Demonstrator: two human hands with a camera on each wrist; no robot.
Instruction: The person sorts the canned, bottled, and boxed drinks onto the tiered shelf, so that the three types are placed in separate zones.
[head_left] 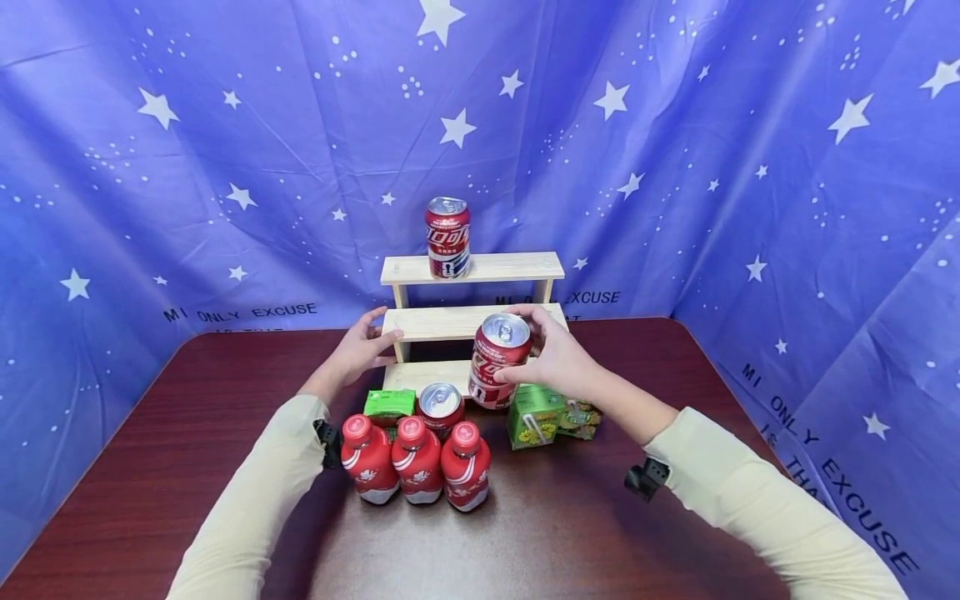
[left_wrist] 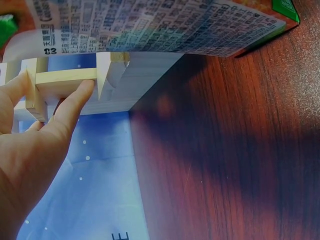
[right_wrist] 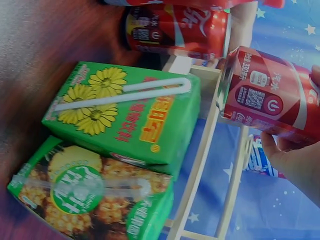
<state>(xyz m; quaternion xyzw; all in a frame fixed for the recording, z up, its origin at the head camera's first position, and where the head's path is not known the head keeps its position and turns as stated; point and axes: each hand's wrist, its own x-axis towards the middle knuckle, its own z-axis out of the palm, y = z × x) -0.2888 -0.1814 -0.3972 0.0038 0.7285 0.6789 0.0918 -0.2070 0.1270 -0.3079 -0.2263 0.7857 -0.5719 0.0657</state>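
Three cans show in the head view: the top can (head_left: pixel 448 237) on the rack's (head_left: pixel 435 323) highest tier, the low can (head_left: pixel 441 403) before its left half, and the held can (head_left: pixel 489 354) before its right half. The right hand (head_left: pixel 558 358) grips the held can, its long axis nearly upright; the left hand (head_left: pixel 358 348), the farther one, is at the rack's left end. Bottles (head_left: pixel 417 462) stand before the rack's left half, cartons (head_left: pixel 536 423) before its right end.

Left wrist view: the left hand pinches the rack's end between thumb and fingers.

Right wrist view: the held can's axis runs crosswise to the rack's boards; whether it touches them, I cannot tell.
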